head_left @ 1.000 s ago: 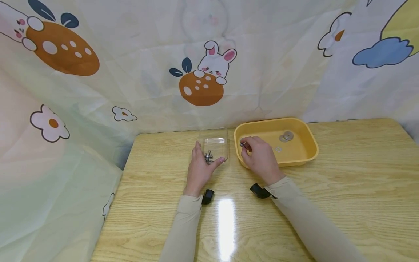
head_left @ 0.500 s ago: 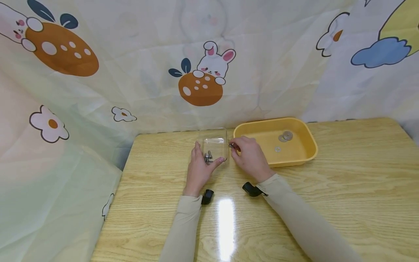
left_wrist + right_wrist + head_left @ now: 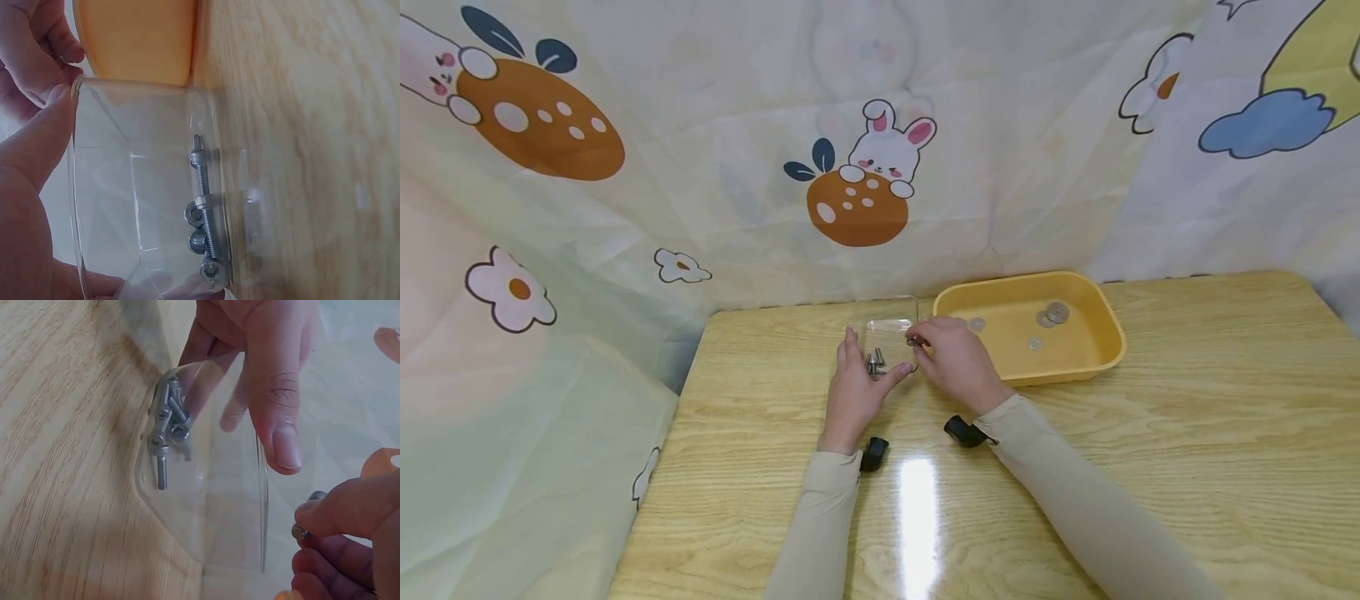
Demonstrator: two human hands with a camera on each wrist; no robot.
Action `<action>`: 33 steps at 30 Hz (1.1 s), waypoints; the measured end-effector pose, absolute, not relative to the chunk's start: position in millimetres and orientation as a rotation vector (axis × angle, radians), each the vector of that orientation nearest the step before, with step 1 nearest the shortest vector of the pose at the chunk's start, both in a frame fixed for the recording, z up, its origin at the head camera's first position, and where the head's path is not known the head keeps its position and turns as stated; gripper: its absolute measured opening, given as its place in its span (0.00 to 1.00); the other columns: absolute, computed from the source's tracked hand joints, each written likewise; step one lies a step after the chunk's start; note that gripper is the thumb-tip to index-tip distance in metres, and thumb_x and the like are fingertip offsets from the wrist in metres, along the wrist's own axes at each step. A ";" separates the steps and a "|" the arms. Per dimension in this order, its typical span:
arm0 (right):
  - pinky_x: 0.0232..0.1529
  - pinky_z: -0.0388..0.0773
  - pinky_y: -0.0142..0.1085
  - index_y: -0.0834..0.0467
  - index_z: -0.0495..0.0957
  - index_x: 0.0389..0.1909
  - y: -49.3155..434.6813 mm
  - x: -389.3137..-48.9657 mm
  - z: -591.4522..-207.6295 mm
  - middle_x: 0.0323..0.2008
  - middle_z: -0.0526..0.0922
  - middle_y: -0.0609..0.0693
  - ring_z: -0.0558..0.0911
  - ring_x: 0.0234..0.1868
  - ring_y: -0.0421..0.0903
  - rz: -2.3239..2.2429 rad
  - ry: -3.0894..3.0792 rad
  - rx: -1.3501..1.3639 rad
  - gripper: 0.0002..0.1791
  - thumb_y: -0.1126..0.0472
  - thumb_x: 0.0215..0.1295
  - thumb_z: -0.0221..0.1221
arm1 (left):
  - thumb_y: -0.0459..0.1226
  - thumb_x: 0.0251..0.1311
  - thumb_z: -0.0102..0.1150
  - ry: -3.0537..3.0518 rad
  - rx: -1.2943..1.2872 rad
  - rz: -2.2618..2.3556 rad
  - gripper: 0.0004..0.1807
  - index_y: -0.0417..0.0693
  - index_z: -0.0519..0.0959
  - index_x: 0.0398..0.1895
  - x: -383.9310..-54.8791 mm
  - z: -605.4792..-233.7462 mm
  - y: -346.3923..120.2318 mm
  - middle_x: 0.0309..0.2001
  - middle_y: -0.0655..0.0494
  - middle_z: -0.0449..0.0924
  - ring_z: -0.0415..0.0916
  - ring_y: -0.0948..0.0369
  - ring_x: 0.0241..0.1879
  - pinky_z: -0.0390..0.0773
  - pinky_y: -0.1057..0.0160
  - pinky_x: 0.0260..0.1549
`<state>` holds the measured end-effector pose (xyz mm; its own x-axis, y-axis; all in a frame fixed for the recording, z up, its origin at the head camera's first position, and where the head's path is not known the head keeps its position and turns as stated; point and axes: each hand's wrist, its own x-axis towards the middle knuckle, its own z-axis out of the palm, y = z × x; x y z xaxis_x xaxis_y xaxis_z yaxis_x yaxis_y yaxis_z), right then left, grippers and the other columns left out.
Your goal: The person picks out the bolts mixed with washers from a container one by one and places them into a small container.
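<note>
My left hand (image 3: 857, 398) holds a clear plastic box (image 3: 106, 206), its thumb over the near right corner of the rim and its fingers along the left side. Several silver socket-head bolts (image 3: 203, 181) lie at the bottom of the box, close to that hand. Between thumb and fingers, my right hand (image 3: 961, 362) pinches a small metal bolt (image 3: 300, 533), mostly covered by the fingertips. That hand is at the box's right edge, close to the left thumb, and overlaps the left end of a yellow tray (image 3: 1078, 377).
Several flat washers (image 3: 1057, 312) lie in the yellow tray, which stands right beside the clear box. Both containers sit near the back edge of the wooden table (image 3: 760, 383). A printed cloth (image 3: 737, 233) hangs behind them.
My right hand has moved left with the bolt, from over the yellow tray to the clear box's right edge. Washers at the tray's left end now show. The left hand stays put.
</note>
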<state>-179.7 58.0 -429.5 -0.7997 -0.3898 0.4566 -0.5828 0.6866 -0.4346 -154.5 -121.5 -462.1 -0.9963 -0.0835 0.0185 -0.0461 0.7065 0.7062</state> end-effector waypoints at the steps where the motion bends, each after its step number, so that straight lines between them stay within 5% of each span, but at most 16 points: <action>1: 0.40 0.80 0.43 0.60 0.86 0.41 57.3 -180.2 -429.8 0.38 0.87 0.52 0.83 0.37 0.48 0.819 -2.581 0.774 0.08 0.68 0.61 0.68 | 0.65 0.51 0.68 -2.857 0.108 -1.178 0.68 0.37 0.41 0.80 -154.4 -462.2 -121.6 0.76 0.37 0.52 0.64 0.38 0.67 0.68 0.42 0.63; 9: 0.46 0.81 0.44 0.59 0.86 0.42 52.1 -182.7 -430.3 0.40 0.88 0.51 0.83 0.45 0.50 0.780 -2.658 0.828 0.08 0.67 0.61 0.69 | 0.67 0.51 0.67 -2.859 0.098 -1.176 0.69 0.36 0.41 0.80 -153.5 -462.1 -122.4 0.77 0.37 0.51 0.65 0.37 0.67 0.68 0.42 0.63; 33: 0.42 0.79 0.42 0.60 0.86 0.39 51.6 -189.9 -434.1 0.36 0.87 0.50 0.82 0.38 0.47 0.792 -2.705 0.913 0.06 0.68 0.61 0.68 | 0.67 0.51 0.67 -2.859 0.095 -1.168 0.68 0.36 0.41 0.80 -153.0 -463.0 -121.9 0.76 0.37 0.52 0.69 0.38 0.63 0.72 0.43 0.60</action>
